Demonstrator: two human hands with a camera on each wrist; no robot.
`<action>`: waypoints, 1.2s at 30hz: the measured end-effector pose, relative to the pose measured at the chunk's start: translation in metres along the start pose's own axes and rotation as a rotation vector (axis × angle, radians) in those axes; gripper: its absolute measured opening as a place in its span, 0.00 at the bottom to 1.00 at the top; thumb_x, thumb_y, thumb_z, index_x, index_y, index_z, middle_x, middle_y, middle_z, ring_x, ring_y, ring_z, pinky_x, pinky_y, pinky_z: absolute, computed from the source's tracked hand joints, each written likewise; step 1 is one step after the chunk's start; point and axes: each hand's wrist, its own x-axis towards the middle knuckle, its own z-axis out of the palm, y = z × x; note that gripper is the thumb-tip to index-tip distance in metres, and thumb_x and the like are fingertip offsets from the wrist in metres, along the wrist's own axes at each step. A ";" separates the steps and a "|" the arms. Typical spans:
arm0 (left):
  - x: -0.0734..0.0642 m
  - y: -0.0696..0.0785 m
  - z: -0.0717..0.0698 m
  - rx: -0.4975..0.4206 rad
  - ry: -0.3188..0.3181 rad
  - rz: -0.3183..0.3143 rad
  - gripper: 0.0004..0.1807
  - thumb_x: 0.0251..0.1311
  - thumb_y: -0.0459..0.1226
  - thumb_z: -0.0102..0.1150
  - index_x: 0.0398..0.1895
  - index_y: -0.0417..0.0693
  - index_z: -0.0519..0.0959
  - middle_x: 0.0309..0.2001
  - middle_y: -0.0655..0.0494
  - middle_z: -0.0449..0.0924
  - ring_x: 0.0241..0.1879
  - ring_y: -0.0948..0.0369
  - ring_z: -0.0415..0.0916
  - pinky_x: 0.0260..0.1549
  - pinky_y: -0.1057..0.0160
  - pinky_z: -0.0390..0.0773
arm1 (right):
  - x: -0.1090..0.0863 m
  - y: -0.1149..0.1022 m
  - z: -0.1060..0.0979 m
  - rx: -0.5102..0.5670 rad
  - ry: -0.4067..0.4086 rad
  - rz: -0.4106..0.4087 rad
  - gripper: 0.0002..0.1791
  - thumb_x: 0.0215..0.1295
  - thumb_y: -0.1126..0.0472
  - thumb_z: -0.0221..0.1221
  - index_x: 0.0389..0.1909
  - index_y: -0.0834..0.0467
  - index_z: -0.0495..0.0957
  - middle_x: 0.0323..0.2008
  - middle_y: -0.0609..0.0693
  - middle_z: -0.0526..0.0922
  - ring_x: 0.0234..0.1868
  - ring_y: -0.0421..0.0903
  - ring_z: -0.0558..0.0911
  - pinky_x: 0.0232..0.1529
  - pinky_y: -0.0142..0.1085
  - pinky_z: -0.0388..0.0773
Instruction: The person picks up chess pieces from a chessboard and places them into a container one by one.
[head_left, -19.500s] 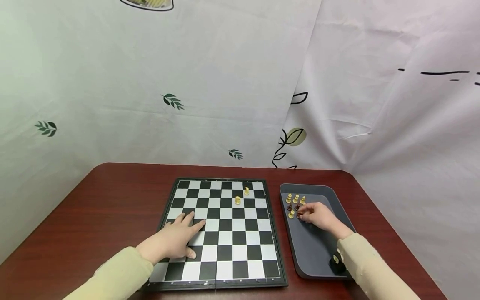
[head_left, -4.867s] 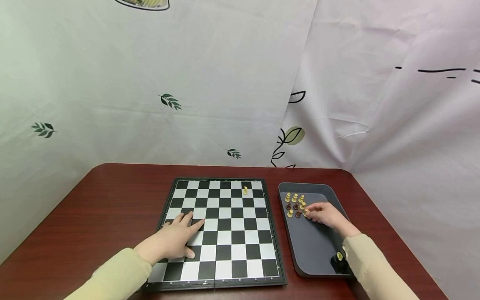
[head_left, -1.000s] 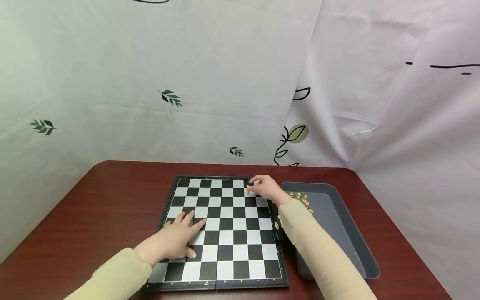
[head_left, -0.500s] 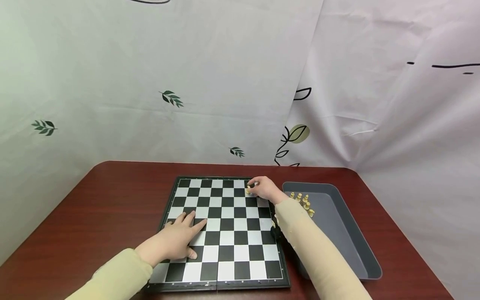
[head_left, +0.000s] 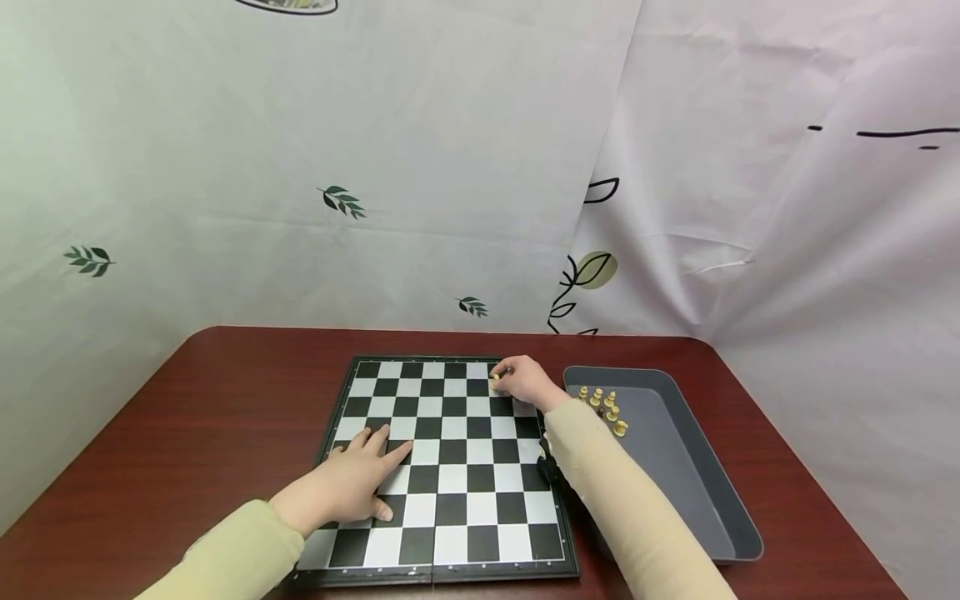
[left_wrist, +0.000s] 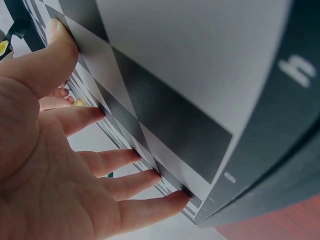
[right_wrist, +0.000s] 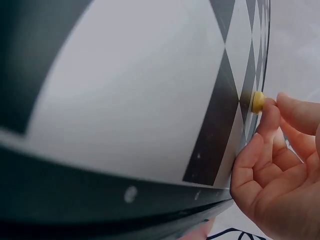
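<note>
A black-and-white chessboard (head_left: 452,452) lies on the table. My left hand (head_left: 348,479) rests on its left side with the fingers spread; in the left wrist view the fingertips (left_wrist: 176,201) touch the squares. Near the board's far right corner, my right hand (head_left: 527,383) pinches a small yellow chess piece (head_left: 494,382) between thumb and fingers. In the right wrist view, the round yellow base of that chess piece (right_wrist: 258,102) shows at the squares, its upper part covered by the fingers. Whether it still touches the board I cannot tell.
Right of the board stands a grey tray (head_left: 697,467). Several yellow chess pieces (head_left: 612,413) stand grouped in its far left part, and my right sleeve (head_left: 622,492) hides some of that area. A patterned white cloth (head_left: 420,167) hangs behind the reddish-brown table (head_left: 187,433).
One yellow chess piece went from the board in the earliest frames. My right hand moved left from the tray to the remaining piece, and its fingers closed on it. My left hand stays put.
</note>
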 end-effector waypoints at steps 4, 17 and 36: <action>0.000 0.000 0.000 -0.005 0.001 -0.001 0.47 0.40 0.49 0.72 0.68 0.46 0.65 0.68 0.32 0.55 0.65 0.31 0.55 0.52 0.29 0.61 | 0.000 -0.001 0.001 0.003 0.008 0.001 0.12 0.63 0.64 0.59 0.46 0.62 0.81 0.27 0.52 0.79 0.29 0.44 0.79 0.28 0.33 0.69; -0.002 0.000 0.001 -0.012 0.005 -0.007 0.48 0.40 0.48 0.72 0.68 0.46 0.65 0.69 0.32 0.55 0.65 0.31 0.55 0.52 0.28 0.61 | -0.002 -0.006 0.003 0.031 0.041 -0.049 0.11 0.63 0.64 0.59 0.44 0.63 0.81 0.27 0.51 0.78 0.27 0.42 0.72 0.29 0.32 0.68; 0.000 0.001 -0.002 -0.015 -0.005 -0.001 0.48 0.40 0.48 0.73 0.68 0.46 0.65 0.68 0.32 0.55 0.65 0.30 0.54 0.53 0.28 0.61 | -0.020 -0.019 0.002 0.061 -0.031 -0.149 0.13 0.63 0.64 0.60 0.47 0.63 0.81 0.30 0.52 0.79 0.29 0.43 0.73 0.30 0.32 0.69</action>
